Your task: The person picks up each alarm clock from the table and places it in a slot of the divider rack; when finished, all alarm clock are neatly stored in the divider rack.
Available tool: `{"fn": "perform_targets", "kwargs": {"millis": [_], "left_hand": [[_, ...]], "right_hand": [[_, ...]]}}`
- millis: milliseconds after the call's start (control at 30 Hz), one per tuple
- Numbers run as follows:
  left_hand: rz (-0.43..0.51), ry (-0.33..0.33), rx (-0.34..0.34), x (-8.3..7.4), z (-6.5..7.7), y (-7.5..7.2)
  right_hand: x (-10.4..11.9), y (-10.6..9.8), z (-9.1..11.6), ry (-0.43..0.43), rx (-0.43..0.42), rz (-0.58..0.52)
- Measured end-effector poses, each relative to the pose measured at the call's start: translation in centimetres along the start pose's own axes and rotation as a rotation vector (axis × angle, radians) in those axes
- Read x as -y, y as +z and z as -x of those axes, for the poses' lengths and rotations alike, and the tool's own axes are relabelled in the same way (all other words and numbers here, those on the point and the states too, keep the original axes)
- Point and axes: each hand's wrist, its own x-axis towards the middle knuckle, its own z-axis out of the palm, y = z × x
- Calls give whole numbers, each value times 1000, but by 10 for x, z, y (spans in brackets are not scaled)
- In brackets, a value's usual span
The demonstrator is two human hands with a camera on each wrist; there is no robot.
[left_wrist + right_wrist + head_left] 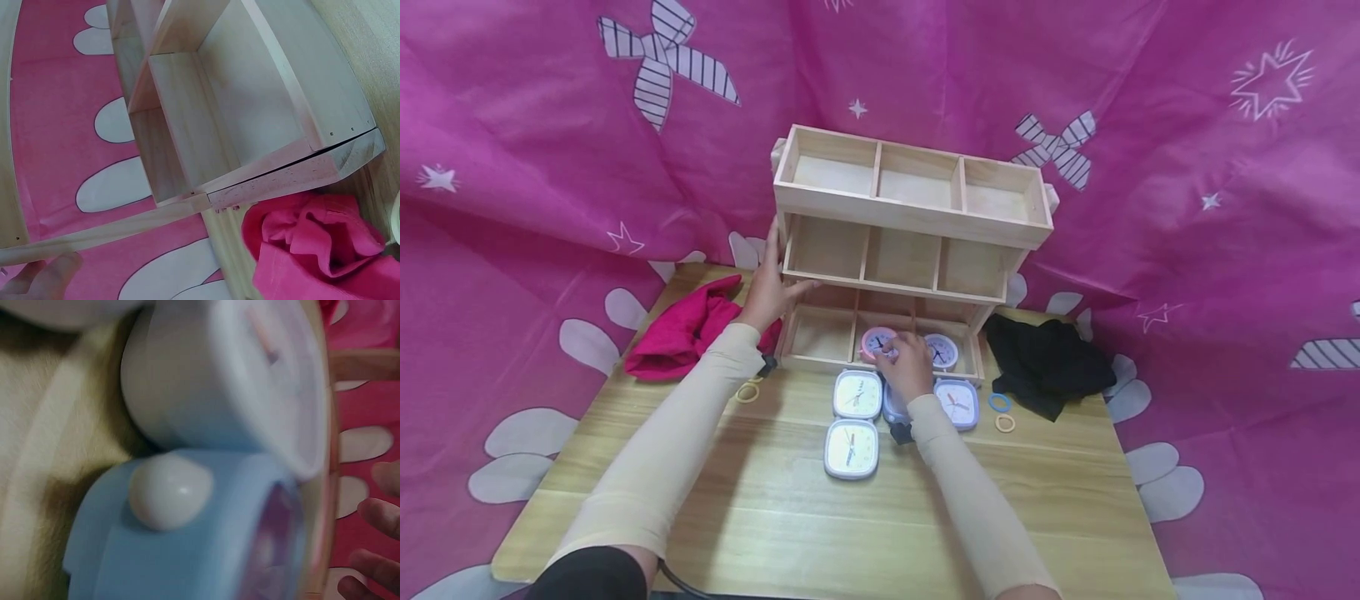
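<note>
A three-tier wooden shelf (913, 212) with divided trays stands at the back of the table. My left hand (767, 293) grips its left side, fingers up along the side and thumb across the front; in the left wrist view fingertips (53, 275) bend against a wooden strip. My right hand (908, 365) reaches over the bottom tray, beside a round pink alarm clock (877, 342). Its fingers (378, 515) are spread apart in the right wrist view. A round lavender clock (941, 352) leans in the same tray. Below the right hand is a partly hidden blue clock (181, 544).
Square clocks lie in front of the shelf: two at left (857, 394) and a lavender one (957, 404) at right. Pink cloth (681, 333) lies left, black cloth (1048, 362) right. Small rings (1004, 423) lie nearby. A pink curtain (910, 67) hangs behind.
</note>
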Motion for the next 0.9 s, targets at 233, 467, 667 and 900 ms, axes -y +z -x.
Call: {"fn": "perform_targets", "kwargs": {"millis": [233, 467, 667, 900], "left_hand": [[-6, -8, 0, -2, -1, 0], [-2, -8, 8, -5, 2, -1], [7, -6, 5, -3, 2, 1], [1, -11, 1, -5, 2, 0]], "right_hand": [[12, -27, 28, -46, 6, -56], [22, -41, 72, -67, 166, -37], [28, -40, 109, 22, 330, -7], [31, -29, 139, 63, 375, -40]]}}
